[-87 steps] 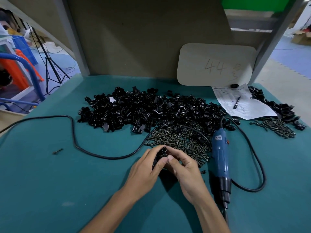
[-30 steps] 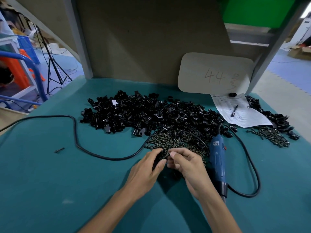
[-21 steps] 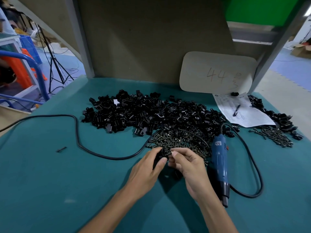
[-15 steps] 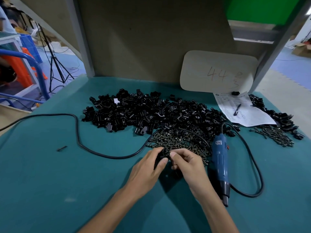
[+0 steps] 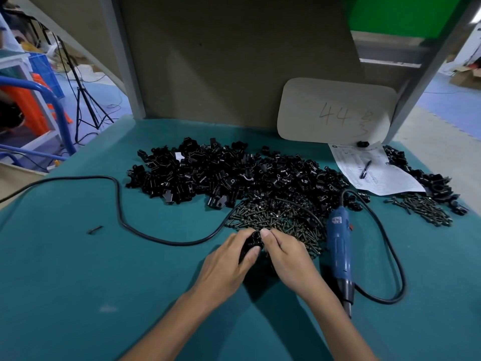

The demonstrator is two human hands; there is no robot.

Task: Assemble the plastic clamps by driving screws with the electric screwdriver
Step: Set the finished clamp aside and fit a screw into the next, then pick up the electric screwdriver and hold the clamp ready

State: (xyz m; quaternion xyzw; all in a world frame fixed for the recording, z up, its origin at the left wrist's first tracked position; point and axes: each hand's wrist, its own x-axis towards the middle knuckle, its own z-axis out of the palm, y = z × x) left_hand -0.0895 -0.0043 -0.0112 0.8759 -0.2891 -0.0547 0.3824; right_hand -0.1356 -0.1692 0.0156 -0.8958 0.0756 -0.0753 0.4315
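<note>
Both hands meet at the table's middle on one black plastic clamp (image 5: pixel 253 239). My left hand (image 5: pixel 229 264) grips it from the left and my right hand (image 5: pixel 283 256) pinches its top from the right. Whether a screw sits in the clamp is hidden by my fingers. Just behind my hands lies a pile of dark screws (image 5: pixel 276 220), and behind that a wide heap of black clamp parts (image 5: pixel 234 175). The blue electric screwdriver (image 5: pixel 338 246) lies on the table right of my right hand, tip pointing toward me, untouched.
The screwdriver's black cable (image 5: pixel 119 204) loops across the left of the green table (image 5: pixel 78 282) and another loop curls at the right. A second screw pile (image 5: pixel 424 209) and clamps (image 5: pixel 429 181) sit far right, beside a paper sheet with a pen (image 5: pixel 365 169). A lone screw (image 5: pixel 95 229) lies left.
My right hand has closed in on the clamp and its fingers now rest on the clamp's top. The left hand keeps its grip. The screwdriver has not moved.
</note>
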